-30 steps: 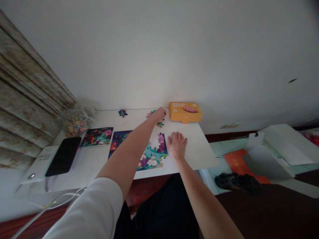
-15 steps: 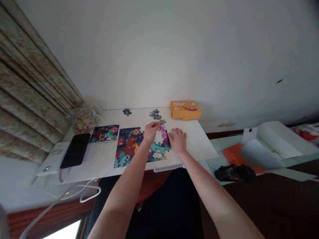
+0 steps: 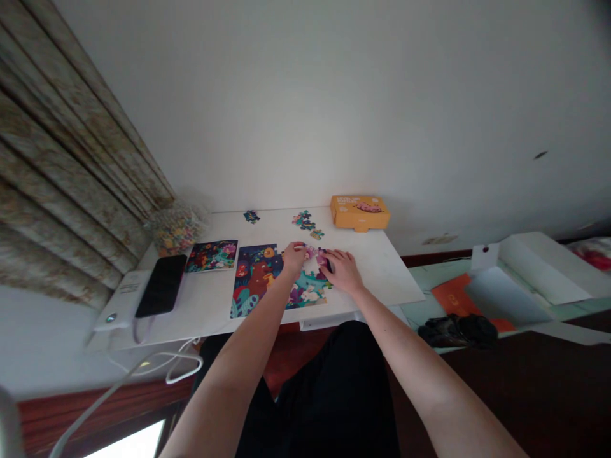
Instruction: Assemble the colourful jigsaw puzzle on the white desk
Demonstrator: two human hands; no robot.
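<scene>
The jigsaw puzzle (image 3: pixel 258 280) is lying flat near the front edge of the white table (image 3: pixel 382 267), partly assembled, its right part hidden under both hands. The left hand (image 3: pixel 293 257) is resting on the puzzle's upper middle, fingers curled down onto a pinkish piece (image 3: pixel 310 252) — whether it is pinched or only touched is too small to tell. The right hand (image 3: pixel 341 270) is pressing down at 3 o'clock of the left one, fingers bent, fingertips touching the puzzle's upper right corner; the 2 hands are sitting close together, nearly meeting over the piece.

At 12 o'clock of the hands, loose puzzle pieces (image 3: pixel 305 222) are lying in a small cluster, with an orange box (image 3: pixel 360 212) just beside them at 3 o'clock. A smaller finished picture (image 3: pixel 212 256) is lying at 9 o'clock of the puzzle, and a black phone (image 3: pixel 161 285) is sitting farther out the same way on a white pad — a bag of pieces (image 3: pixel 176 230) is standing at the phone's 12 o'clock.
</scene>
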